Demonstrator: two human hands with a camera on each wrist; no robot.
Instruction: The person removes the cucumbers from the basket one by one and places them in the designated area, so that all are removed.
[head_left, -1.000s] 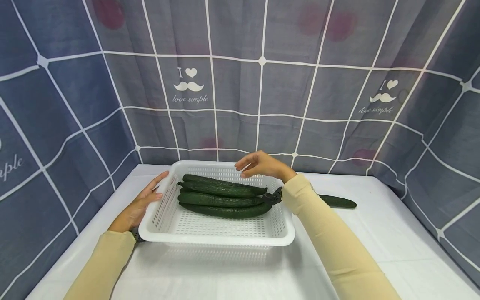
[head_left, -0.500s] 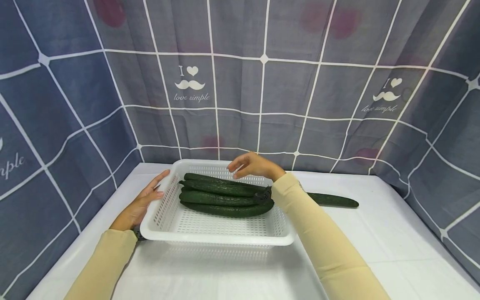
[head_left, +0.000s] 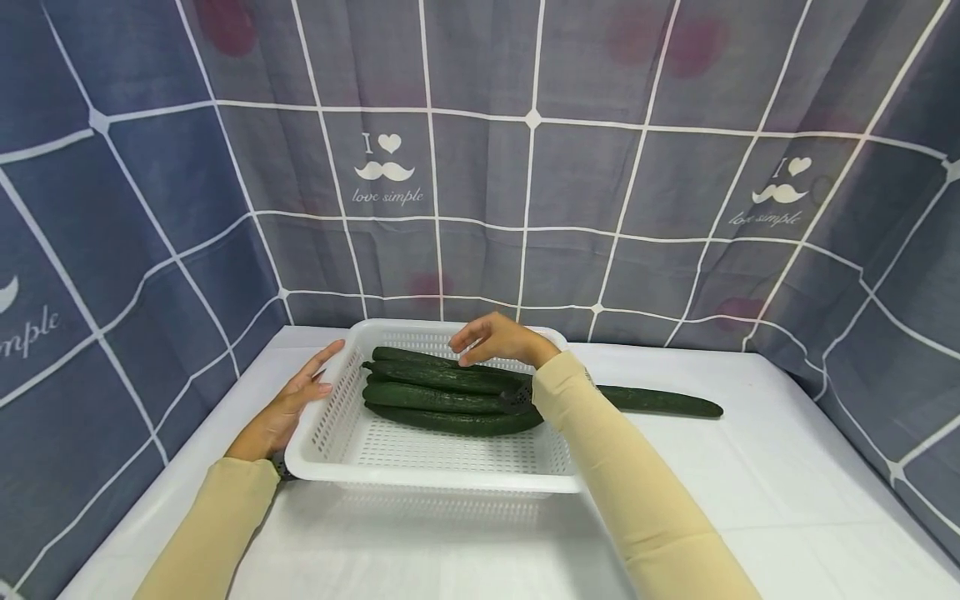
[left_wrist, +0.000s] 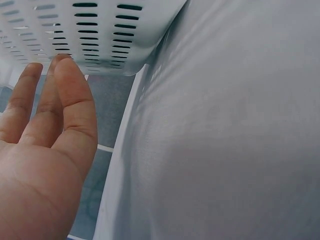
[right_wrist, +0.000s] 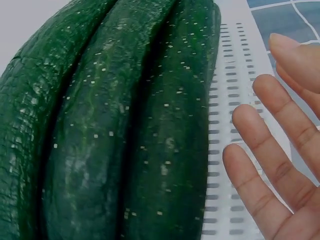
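Note:
A white perforated plastic basket (head_left: pixel 442 479) holds several long dark green cucumbers (head_left: pixel 442 398) lying side by side. My left hand (head_left: pixel 281 412) is at the basket's left side, its thumb by the rim; in the left wrist view the left hand's straight fingers (left_wrist: pixel 75 100) reach up to the slotted wall. Above the far part of the basket hovers my right hand (head_left: pixel 498 340), fingers loosely bent, holding nothing. The right wrist view has the right hand's spread fingers (right_wrist: pixel 260 130) beside the nearest cucumber (right_wrist: pixel 170 130), with a gap between them.
Another cucumber (head_left: pixel 667 402) lies on the white-covered table (head_left: pixel 750 483) right of the basket, its left part behind my right sleeve (head_left: pixel 622 467). A grey checked cloth (head_left: pixel 480 175) hangs behind and along both sides.
My right hand has shifted left above the basket and ends a little lower over the cucumbers. The left hand stays at the basket's left side. Nothing has been picked up.

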